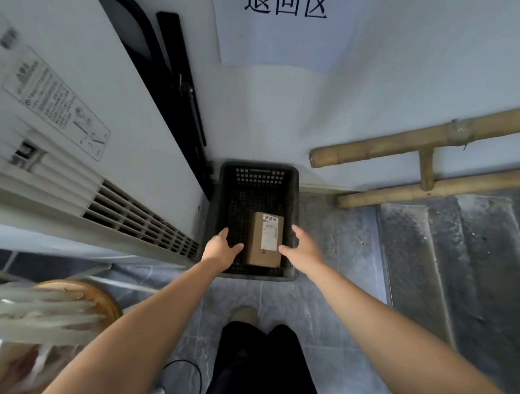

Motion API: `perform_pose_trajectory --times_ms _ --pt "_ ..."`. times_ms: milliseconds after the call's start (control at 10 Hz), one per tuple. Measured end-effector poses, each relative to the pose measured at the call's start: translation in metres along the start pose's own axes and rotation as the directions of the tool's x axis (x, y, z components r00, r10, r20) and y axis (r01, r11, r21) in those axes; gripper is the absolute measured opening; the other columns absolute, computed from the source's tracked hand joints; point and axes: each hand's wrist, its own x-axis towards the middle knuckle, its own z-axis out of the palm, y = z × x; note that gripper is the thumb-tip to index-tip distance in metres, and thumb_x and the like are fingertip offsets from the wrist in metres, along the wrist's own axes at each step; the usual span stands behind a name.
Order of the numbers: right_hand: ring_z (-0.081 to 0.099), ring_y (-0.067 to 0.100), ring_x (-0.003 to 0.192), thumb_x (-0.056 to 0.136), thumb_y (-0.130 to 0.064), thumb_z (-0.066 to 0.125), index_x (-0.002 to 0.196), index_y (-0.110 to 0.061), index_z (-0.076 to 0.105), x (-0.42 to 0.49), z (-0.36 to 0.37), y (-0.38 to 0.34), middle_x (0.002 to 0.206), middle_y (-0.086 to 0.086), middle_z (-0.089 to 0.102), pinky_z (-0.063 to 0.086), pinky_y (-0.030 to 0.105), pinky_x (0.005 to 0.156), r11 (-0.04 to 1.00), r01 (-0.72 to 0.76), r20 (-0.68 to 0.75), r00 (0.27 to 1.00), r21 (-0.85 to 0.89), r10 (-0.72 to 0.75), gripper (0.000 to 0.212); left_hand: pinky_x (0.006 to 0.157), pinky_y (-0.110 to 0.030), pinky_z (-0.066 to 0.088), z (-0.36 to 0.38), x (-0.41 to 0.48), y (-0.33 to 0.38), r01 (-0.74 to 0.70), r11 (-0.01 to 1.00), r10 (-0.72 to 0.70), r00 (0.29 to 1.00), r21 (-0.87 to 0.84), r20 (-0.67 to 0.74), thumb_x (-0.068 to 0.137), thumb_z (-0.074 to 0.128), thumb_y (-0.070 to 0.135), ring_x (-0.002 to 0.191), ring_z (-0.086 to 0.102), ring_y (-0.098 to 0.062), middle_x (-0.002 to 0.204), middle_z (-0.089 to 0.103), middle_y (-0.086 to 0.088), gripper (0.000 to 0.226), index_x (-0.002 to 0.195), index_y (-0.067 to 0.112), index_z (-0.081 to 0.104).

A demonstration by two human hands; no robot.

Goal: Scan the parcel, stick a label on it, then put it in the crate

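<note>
A brown cardboard parcel [264, 240] lies in the near half of a black slatted plastic crate [258, 179] on the floor. The parcel carries a white shipping label and a small white sticker at its far end. My left hand [221, 247] hovers just left of the parcel, fingers spread, holding nothing. My right hand [302, 248] is just right of the parcel, also spread and empty. Neither hand visibly touches the box.
A tall white air-conditioner unit [76, 147] stands at the left of the crate. A bamboo ladder [427, 162] leans along the wall at the right. A paper sign [287, 25] hangs on the wall above. A round wooden stool [84, 299] and my legs [263, 363] are near.
</note>
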Motion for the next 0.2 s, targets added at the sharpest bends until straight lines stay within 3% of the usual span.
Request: perform_pose_trajectory --times_ms 200 --pt "0.036 0.025 0.133 0.088 -0.020 0.058 0.143 -0.018 0.025 -0.039 -0.009 0.012 0.149 0.008 0.033 0.036 0.034 0.104 0.999 0.049 0.002 0.999 0.000 -0.049 0.065 0.106 -0.035 0.037 0.022 -0.046 -0.012 0.012 0.993 -0.011 1.000 0.114 -0.006 0.092 0.048 0.036 0.134 0.040 -0.029 0.150 0.033 -0.016 0.068 0.147 0.008 0.019"
